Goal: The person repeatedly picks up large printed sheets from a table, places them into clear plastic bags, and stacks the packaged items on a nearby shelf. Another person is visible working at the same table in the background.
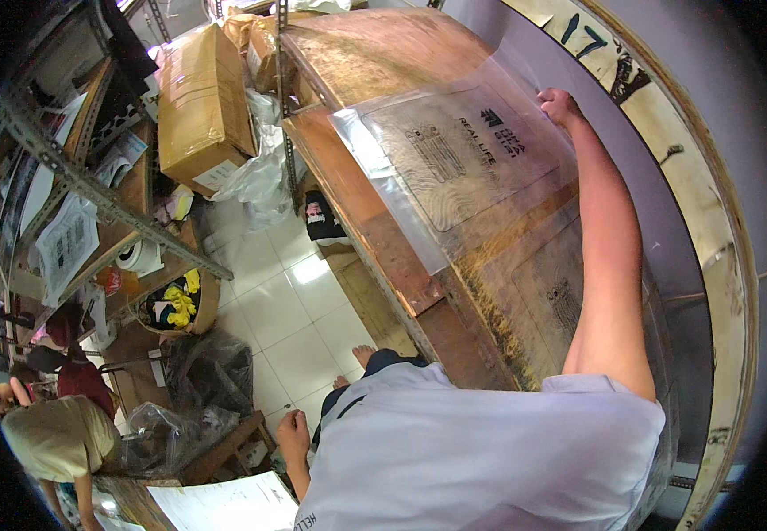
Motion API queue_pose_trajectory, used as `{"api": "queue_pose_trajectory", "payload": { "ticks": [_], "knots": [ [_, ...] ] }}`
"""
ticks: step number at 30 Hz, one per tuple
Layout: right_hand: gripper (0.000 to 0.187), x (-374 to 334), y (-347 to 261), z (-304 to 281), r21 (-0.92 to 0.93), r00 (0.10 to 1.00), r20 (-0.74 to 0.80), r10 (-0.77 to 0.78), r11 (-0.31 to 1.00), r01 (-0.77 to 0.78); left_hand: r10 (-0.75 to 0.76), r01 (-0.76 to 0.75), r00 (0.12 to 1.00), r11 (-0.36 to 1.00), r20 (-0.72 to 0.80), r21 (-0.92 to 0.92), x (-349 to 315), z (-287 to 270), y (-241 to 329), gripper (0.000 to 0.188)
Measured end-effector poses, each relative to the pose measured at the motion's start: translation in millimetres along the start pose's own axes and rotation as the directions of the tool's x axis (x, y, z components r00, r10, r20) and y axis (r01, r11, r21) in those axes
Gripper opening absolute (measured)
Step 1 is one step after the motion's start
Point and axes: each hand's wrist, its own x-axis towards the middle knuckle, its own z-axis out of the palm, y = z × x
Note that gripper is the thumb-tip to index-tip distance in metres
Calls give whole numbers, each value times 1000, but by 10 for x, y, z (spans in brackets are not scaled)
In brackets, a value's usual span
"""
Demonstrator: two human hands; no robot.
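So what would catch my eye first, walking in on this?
Probably the big clear plastic bag spread on the wooden table, with the right hand pinching its far corner. The left hand hangs down by the white tiled floor, and a cardboard box sits on the metal shelves at left.

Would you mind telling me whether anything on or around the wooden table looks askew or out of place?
The clear plastic bag lies skewed on the wooden table, its left edge hanging past the table's step; the right hand grips its far corner. The left hand hangs free. On the tiled floor, loose plastic wrapping is heaped beside a cardboard box.
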Motion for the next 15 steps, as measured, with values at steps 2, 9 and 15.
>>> {"api": "queue_pose_trajectory", "payload": {
  "ticks": [2,9,15],
  "knots": [
    [39,62,465,10,-74,999,-34,-32,997,29,-27,28,996,1000,88,-8,63,133,-27,31],
    [36,108,754,64,86,989,1,149,985,-148,-255,265,951,964,176,-38,90,455,-597,33],
    [35,109,1068,124,95,998,-10,60,994,-59,-216,223,969,974,118,-48,184,392,-365,39]
  ]
}}
